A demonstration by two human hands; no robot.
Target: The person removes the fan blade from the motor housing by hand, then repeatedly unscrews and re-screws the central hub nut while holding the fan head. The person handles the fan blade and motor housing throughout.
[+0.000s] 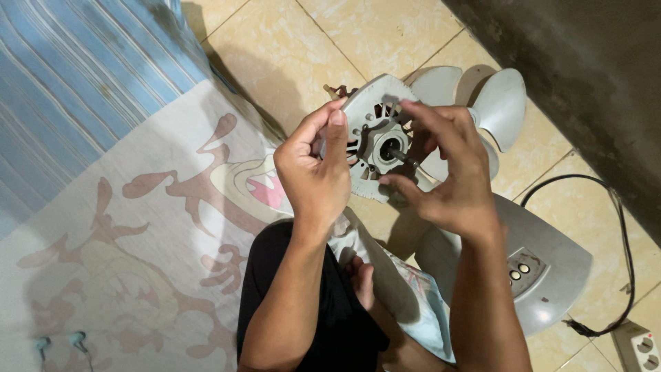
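I hold a round grey fan motor housing [372, 114] up in front of me, its vented face and dark metal shaft [403, 156] turned toward me. My left hand [313, 169] grips its left rim, thumb and forefinger over the edge. My right hand [447, 176] holds its right side, fingers curled near the shaft. Behind the housing lie pale grey fan blades [499, 103] on the tiled floor.
A grey fan base [551, 275] with buttons sits at the right on the beige tiles, its black cable [620, 227] running to a power strip [644, 348]. A patterned cloth [138, 227] and striped blue mattress [82, 76] lie left. Earphones [58, 341] rest bottom left. A dark wall [592, 89] stands at the right.
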